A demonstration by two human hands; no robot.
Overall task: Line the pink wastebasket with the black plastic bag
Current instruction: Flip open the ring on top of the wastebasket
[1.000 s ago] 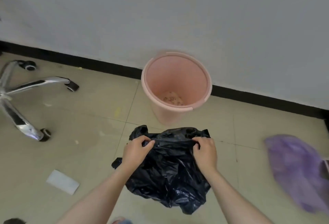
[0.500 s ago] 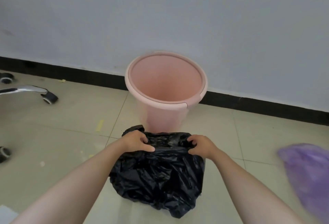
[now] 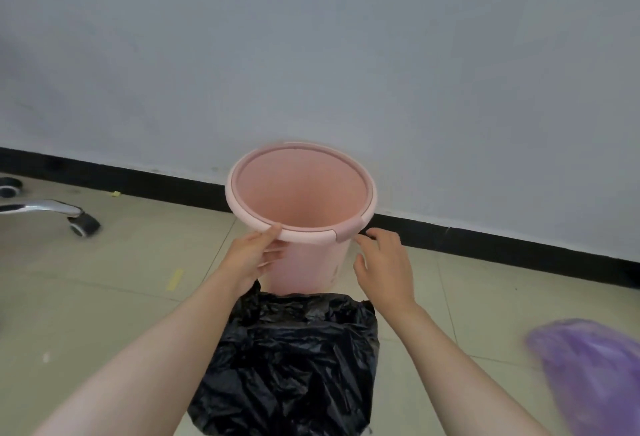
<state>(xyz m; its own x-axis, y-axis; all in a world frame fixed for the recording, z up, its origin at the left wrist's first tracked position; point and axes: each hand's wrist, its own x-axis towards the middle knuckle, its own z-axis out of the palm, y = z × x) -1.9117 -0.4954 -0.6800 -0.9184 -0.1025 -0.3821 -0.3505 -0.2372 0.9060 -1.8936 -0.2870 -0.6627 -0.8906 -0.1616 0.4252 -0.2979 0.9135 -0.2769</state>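
Note:
The pink wastebasket stands upright on the tiled floor by the wall, its mouth open towards me. My left hand grips its near rim and wall on the left. My right hand hovers just beside the right of the rim with its fingers spread and nothing in it. The crumpled black plastic bag lies loose on the floor in front of the basket, between my forearms, and neither hand touches it.
A grey wall with a black skirting board runs right behind the basket. A chrome chair leg with a castor reaches in from the left. A blurred purple bag lies at the lower right.
Both hands let go of the black bag, which dropped to the floor. They moved up to the basket, and the left took hold of the rim. The view came closer.

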